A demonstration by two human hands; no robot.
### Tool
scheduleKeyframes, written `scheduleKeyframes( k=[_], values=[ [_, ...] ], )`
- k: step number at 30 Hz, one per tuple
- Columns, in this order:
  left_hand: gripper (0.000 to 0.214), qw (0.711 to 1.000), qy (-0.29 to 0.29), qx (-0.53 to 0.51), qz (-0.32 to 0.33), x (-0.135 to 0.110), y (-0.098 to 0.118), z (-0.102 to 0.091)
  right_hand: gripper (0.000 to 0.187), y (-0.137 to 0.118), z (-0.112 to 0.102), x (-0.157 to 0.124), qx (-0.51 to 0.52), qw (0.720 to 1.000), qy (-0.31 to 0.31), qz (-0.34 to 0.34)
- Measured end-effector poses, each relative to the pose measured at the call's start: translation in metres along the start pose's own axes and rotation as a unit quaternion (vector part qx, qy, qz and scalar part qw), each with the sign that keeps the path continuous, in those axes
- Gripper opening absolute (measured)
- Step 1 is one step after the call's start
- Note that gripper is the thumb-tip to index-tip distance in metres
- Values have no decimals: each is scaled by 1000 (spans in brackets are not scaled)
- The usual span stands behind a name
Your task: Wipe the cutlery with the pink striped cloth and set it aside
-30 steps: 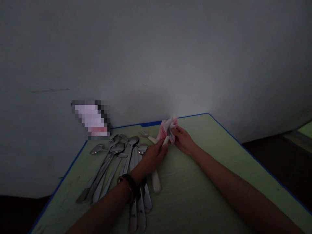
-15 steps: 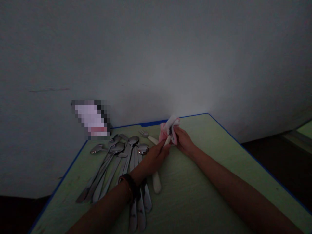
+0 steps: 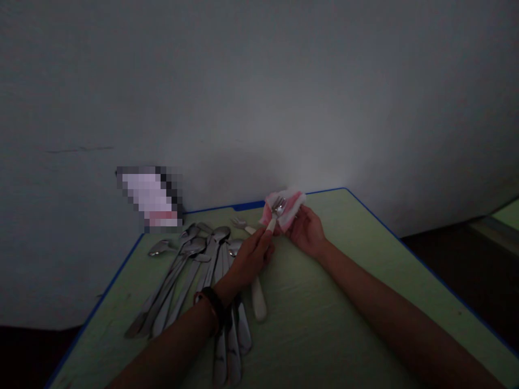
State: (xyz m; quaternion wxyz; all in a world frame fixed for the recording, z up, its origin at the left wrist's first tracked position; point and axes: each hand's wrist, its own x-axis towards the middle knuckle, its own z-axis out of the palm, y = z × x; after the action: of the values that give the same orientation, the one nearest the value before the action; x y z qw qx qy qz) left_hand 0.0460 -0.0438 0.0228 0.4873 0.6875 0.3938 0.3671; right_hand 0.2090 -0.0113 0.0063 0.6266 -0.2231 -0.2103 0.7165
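Observation:
My left hand (image 3: 252,258) grips the white handle of a small fork (image 3: 275,212), whose metal tines rest against a pink and white cloth (image 3: 288,208). My right hand (image 3: 307,232) holds that cloth from below, fingers curled round it. Both hands hover over the far middle of a green table (image 3: 332,302) with a blue edge. A dark band circles my left wrist.
Several metal spoons (image 3: 190,270) lie fanned out on the table's left half, under my left forearm. A second white-handled fork (image 3: 253,270) lies among them. A blurred pink and white object (image 3: 150,199) stands at the table's far left corner by the wall.
The fork's tines have come out of the cloth and now show on top of it. Both hands have lifted slightly, and the cloth has opened a little.

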Motion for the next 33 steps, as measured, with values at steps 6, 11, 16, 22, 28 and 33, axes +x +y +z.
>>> scheduleKeyframes(
  k=[6, 11, 16, 22, 28, 33],
  values=[
    [34, 996, -55, 73, 12, 0, -4, -2, 18, 3, 0, 1, -38, 999, -3, -11],
    [33, 986, -67, 149, 36, -1, -8, -2, 14, 10, -3, 3, -116, 993, 5, -36],
    [32, 978, -82, 184, 45, -2, -7, -2, 22, 10, -5, 2, -139, 990, -12, -29],
    [33, 972, -100, 209, 34, -2, -7, -2, 21, 12, -7, 1, -166, 985, -49, -23],
    [33, 980, -97, 169, 31, -1, -5, -2, 22, 15, -7, 2, -168, 985, -42, -29],
    [34, 995, -66, 76, 11, -1, -4, -1, 23, 11, -1, 3, -92, 995, 21, -23]
  ],
)
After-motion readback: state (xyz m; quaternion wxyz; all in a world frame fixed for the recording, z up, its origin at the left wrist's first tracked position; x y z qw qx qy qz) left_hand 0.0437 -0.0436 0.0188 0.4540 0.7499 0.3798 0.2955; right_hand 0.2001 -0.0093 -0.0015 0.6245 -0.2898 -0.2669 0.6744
